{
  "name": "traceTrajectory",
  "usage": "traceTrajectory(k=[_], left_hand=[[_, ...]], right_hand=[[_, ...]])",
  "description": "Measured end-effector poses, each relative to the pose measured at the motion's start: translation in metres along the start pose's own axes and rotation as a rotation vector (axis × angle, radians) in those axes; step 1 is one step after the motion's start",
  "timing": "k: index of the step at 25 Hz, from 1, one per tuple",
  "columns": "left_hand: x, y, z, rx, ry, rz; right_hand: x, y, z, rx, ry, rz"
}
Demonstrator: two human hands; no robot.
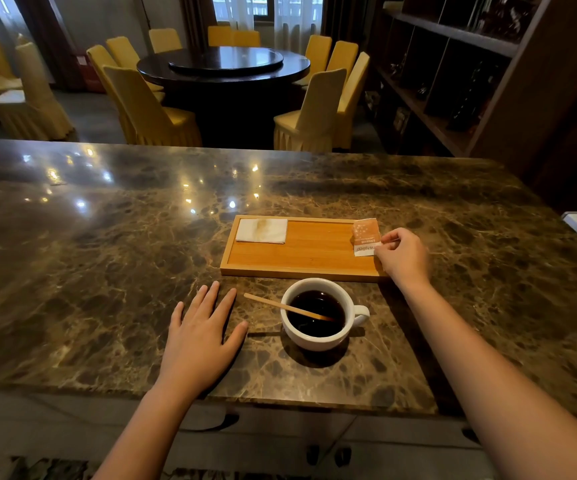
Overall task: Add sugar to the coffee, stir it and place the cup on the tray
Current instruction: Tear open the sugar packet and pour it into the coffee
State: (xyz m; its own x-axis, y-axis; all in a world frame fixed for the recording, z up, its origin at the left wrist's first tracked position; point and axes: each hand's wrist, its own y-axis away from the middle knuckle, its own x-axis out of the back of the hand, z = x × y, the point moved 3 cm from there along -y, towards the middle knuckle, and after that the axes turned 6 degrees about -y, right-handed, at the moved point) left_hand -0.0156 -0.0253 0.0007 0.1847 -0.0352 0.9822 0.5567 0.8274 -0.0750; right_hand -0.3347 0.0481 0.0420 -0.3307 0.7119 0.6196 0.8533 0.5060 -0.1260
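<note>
Coffee, dark and nearly to the brim, fills a white cup (318,315) that stands on the brown marble counter (107,237), just in front of the near edge of a wooden tray (301,254). The cup's handle points to the right. A thin wooden stir stick (287,307) leans in the cup, its lower end sunk in the coffee and its upper end reaching out over the left rim, toward the left hand.

Left hand (200,337): it lies flat, palm down on the counter to the left of the cup, fingers spread and straight, with nothing in it and not touching the cup or the stick.

Right hand (403,258): it is at the right end of the tray, fingers curled and pinched on the lower right corner of an orange and white sugar packet (366,236). The packet lies over the tray's far right corner, its printed white strip nearest the fingers; whether it is torn is not clear.

On the far left corner of the tray lies a folded white napkin (262,230) with a faint brown stain. The middle of the tray is bare wood.

Beyond the counter stand a round dark dining table (224,65) ringed with yellow-covered chairs (148,105), and dark shelves (453,64) along the right wall.
</note>
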Motion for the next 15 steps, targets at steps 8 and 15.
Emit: traceTrajectory(k=[8,15], left_hand=[[-0.001,0.000,-0.001,-0.003,-0.008,0.005],[-0.001,0.000,0.000,-0.002,-0.007,0.002]], right_hand=[[-0.003,0.014,-0.009,0.500,0.347,-0.145],[-0.010,0.009,-0.010,0.491,0.479,-0.348]])
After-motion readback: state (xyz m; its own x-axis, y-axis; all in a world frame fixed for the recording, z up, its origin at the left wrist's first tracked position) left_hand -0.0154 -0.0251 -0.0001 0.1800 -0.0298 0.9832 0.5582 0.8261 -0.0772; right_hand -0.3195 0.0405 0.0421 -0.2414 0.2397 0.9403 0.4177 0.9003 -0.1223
